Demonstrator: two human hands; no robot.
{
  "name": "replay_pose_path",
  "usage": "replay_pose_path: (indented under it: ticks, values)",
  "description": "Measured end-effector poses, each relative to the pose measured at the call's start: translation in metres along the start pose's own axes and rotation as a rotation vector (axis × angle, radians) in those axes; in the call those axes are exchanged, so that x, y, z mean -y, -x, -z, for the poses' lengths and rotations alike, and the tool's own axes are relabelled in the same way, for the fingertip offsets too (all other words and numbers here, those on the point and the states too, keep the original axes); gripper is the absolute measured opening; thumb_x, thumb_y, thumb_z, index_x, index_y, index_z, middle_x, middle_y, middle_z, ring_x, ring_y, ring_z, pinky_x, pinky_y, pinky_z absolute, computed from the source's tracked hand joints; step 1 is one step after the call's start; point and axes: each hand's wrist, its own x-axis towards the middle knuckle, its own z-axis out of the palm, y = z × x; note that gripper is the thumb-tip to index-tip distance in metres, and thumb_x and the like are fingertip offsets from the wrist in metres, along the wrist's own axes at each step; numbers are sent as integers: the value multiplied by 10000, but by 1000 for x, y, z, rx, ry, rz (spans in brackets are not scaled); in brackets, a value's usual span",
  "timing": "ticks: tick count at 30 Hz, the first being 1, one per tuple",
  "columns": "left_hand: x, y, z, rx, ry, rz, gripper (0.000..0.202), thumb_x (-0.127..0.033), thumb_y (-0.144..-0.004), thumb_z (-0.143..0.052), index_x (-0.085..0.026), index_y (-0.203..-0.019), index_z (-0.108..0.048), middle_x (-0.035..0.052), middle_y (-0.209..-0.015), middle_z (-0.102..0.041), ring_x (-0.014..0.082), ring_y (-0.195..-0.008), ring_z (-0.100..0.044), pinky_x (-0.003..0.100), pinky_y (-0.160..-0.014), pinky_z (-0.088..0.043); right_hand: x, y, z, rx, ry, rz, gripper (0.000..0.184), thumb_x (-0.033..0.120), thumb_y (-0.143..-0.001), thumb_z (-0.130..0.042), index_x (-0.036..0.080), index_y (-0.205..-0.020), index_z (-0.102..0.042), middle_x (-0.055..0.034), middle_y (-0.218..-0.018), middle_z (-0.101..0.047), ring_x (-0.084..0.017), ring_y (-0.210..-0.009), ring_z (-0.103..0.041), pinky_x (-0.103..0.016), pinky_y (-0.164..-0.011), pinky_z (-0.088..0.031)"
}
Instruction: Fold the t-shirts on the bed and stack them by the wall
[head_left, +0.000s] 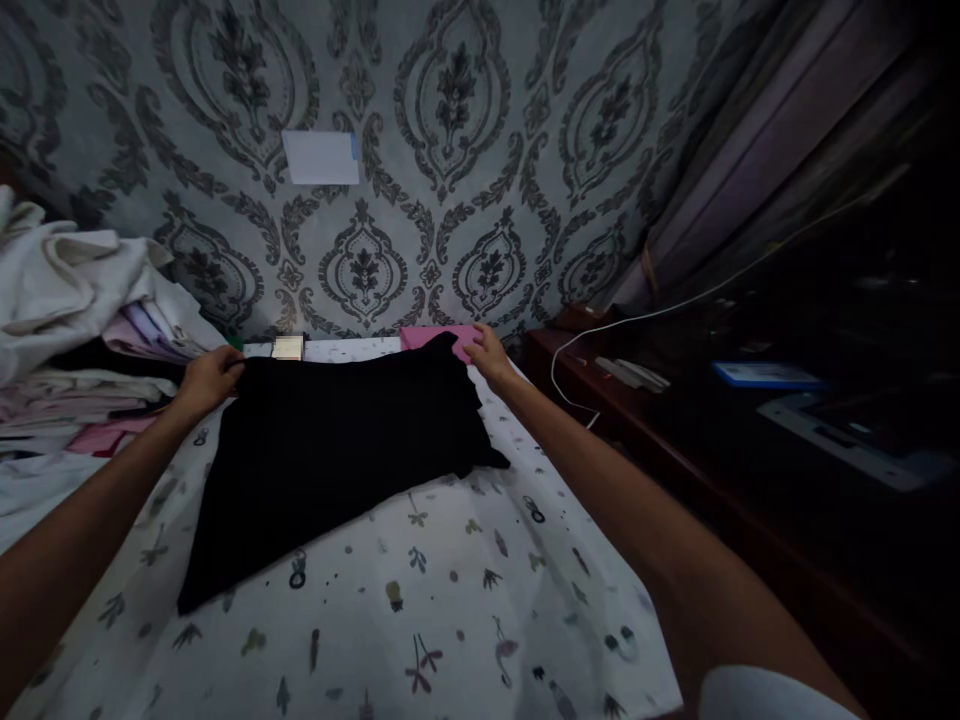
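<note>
A black cloth garment (337,430) lies spread over the patterned white bedsheet (420,600); its exact kind does not show. My left hand (214,380) pinches the garment's far left corner between thumb and fingers. At the far right corner, my right hand (491,355) is just beside the cloth, fingers apart, with nothing visible in it. Behind that corner is a flat pink item (420,337), partly covered by the garment.
Piled clothes (97,290) stand along the left. A small box (288,347) sits by the patterned wall (431,230). On the right are a dark wooden surface (570,370), a white cable (660,318) and a blue-and-white flat object (769,376).
</note>
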Motion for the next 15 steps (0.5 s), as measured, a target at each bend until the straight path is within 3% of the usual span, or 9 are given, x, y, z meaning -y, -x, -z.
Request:
replay_pose_path:
  ticks: [3,7,11,13,15]
  values:
    - [12,6,-10,7,-19,-7,299,-302,-800,-508,-119,-1028,-570,105,-973,-673,248,-931,-624,344,-850,-499,-7,27,-13,0,26,-97,591,330,-850,-494,171,-1415,-428,-153,-1273,-606,-234,-1093,-615,-364,-895,-506]
    - [23,52,-24,17,-99,-167,326,-383,-806,-476,-159,-1010,-598,134,-1028,-643,303,-1028,-601,428,-951,-473,-27,85,-13,14,58,-170,474,445,-796,-600,143,-1162,-604,-152,-1125,-661,-273,-1049,-619,-376,-878,-498]
    - [8,120,-26,333,5,-394,358,-533,-846,-477,-247,-963,-659,73,-1006,-673,266,-970,-639,370,-881,-516,-26,118,-9,124,-221,-267,285,419,-672,-709,179,-807,-634,-50,-788,-682,-240,-849,-649,-307,-713,-513]
    - [-3,149,-25,462,1,-457,396,-568,-788,-578,-295,-1055,-685,63,-1104,-688,295,-1073,-630,390,-934,-512,-16,125,-9,177,-414,-316,227,346,-633,-711,189,-768,-617,-18,-717,-672,-223,-776,-654,-295,-658,-514]
    - [-12,167,-24,495,-56,-474,473,-532,-727,-643,-324,-1150,-684,74,-1200,-684,341,-1162,-602,433,-986,-499,-5,128,-7,176,-519,-328,209,307,-643,-668,193,-811,-615,-12,-724,-686,-211,-743,-664,-294,-642,-523]
